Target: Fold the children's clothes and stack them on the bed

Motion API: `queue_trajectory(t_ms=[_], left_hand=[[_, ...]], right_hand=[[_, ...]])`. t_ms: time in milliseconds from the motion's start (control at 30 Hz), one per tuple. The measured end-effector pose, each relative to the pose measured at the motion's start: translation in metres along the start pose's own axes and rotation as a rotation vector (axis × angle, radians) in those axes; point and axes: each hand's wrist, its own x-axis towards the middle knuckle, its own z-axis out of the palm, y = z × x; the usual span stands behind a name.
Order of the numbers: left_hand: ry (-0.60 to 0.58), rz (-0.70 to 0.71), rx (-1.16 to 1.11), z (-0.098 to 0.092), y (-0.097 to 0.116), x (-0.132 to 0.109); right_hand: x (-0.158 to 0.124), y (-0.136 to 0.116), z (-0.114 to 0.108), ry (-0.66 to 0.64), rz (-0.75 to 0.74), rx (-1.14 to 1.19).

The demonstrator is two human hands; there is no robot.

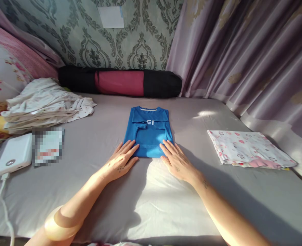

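Note:
A blue T-shirt point(151, 138) lies partly folded on the grey bed sheet point(99, 130), its collar away from me. Both sleeves are turned in over the front, and part of a white print shows between them. My left hand point(122, 160) rests flat on its near left corner, fingers spread. On the near right corner, my right hand point(176, 160) lies the same way, with fingertips on the cloth. Neither hand grips anything.
Folded floral cloth point(250, 148) lies at the right, and a crumpled white cloth pile point(45, 106) at the left. Nearby are a white power bank point(14, 153) with a cable point(5, 201) and a blurred packet point(49, 147). A black and red roll point(120, 82) lies along the wall.

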Motion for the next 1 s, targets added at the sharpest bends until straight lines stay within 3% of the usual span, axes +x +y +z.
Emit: queue_trajectory(t_ms=[267, 433, 567, 867, 1000], left_hand=[[0.057, 0.009, 0.039, -0.004, 0.005, -0.002], [-0.025, 0.039, 0.012, -0.005, 0.002, 0.0], [0.084, 0.009, -0.002, -0.007, 0.002, 0.002], [0.201, 0.173, 0.058, -0.009, 0.004, 0.01], [0.252, 0.15, 0.026, -0.012, 0.007, 0.017]], right_hand=[[-0.003, -0.009, -0.005, 0.033, -0.008, -0.044], [-0.003, -0.012, -0.003, -0.042, -0.041, -0.017], [-0.002, -0.011, -0.004, -0.046, -0.035, -0.001], [0.004, -0.012, -0.005, 0.177, -0.066, 0.056], [0.006, -0.007, -0.003, 0.211, -0.05, 0.079]])
